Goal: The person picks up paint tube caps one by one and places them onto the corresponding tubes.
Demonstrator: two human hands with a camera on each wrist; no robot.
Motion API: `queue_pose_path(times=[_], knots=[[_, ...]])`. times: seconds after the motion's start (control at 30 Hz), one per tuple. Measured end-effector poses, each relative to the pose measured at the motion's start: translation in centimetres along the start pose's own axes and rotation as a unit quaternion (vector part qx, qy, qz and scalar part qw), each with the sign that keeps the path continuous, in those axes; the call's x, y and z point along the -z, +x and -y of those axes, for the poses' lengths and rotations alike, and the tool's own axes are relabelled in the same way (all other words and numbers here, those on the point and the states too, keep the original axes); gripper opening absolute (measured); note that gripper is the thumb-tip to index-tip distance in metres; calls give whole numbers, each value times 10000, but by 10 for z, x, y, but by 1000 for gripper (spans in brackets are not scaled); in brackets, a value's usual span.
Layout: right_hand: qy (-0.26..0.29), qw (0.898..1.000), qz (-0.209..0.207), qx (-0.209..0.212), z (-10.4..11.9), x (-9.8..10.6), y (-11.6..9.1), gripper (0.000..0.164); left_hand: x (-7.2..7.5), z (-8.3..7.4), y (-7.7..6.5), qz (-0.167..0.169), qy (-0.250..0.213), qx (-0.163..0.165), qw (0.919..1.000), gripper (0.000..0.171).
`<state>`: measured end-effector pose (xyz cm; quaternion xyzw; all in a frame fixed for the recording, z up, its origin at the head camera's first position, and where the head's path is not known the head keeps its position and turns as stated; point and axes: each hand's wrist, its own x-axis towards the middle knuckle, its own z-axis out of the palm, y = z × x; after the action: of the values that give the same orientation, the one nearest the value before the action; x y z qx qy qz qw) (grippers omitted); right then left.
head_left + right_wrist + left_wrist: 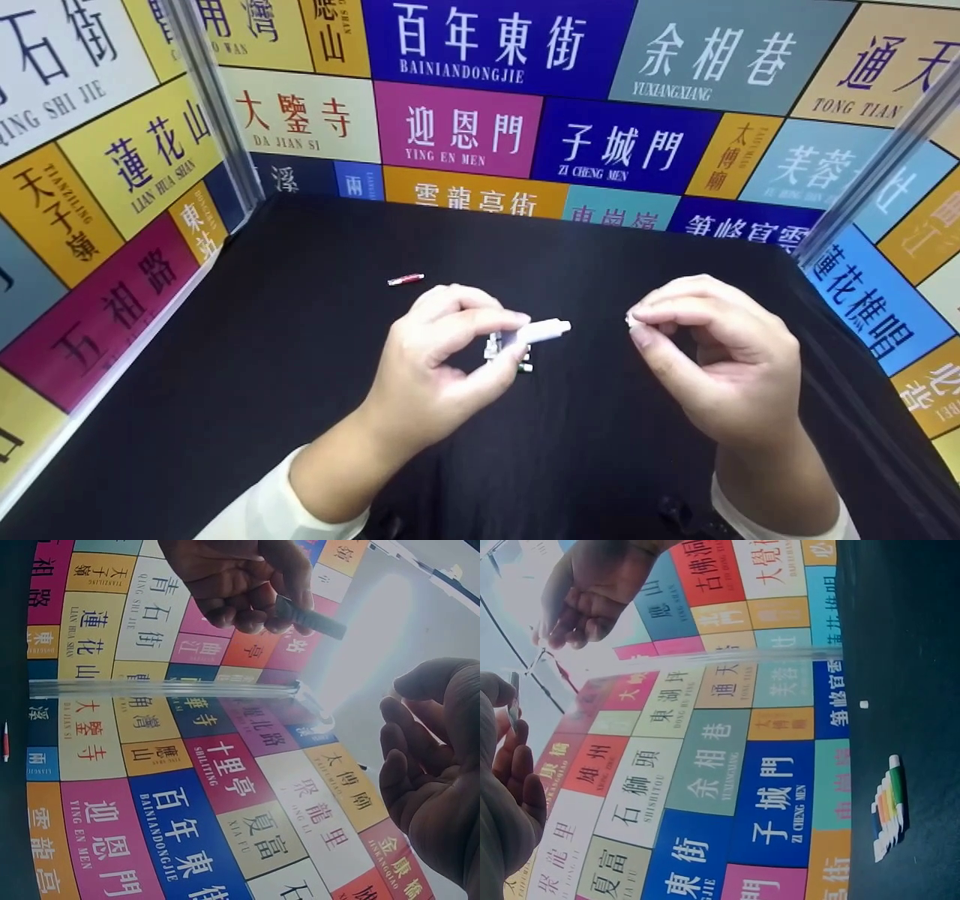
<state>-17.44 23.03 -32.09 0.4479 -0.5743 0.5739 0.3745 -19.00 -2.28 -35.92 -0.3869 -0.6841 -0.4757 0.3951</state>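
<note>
In the head view my left hand pinches a white paint tube between thumb and fingers, its narrow nozzle pointing right. My right hand pinches a small white cap between thumb and fingertips, a short gap to the right of the nozzle. Both hands are raised over the black table. Behind the left hand, partly hidden, lies a row of several paint tubes with coloured bands, green and orange among them.
A red and white tube lies alone on the black tablecloth, beyond the left hand. In the left wrist view a small white piece sits apart from the row. Panels of colourful street signs enclose the table's back and sides.
</note>
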Motion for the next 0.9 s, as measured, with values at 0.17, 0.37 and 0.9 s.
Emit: queue_pose_path(times=[0.17, 0.37, 0.9], knots=[[-288, 9994, 18, -199, 1, -2, -1, 9, -1, 1, 0, 40, 64, -7, 10000, 19], [-698, 9963, 279, -422, -1, 0, -2, 12, -3, 3, -3, 180, 161, 88, 9997, 19], [-1246, 9859, 1024, -456, -8, 1, -7, 24, -9, 5, -7, 433, 232, 139, 9987, 20]])
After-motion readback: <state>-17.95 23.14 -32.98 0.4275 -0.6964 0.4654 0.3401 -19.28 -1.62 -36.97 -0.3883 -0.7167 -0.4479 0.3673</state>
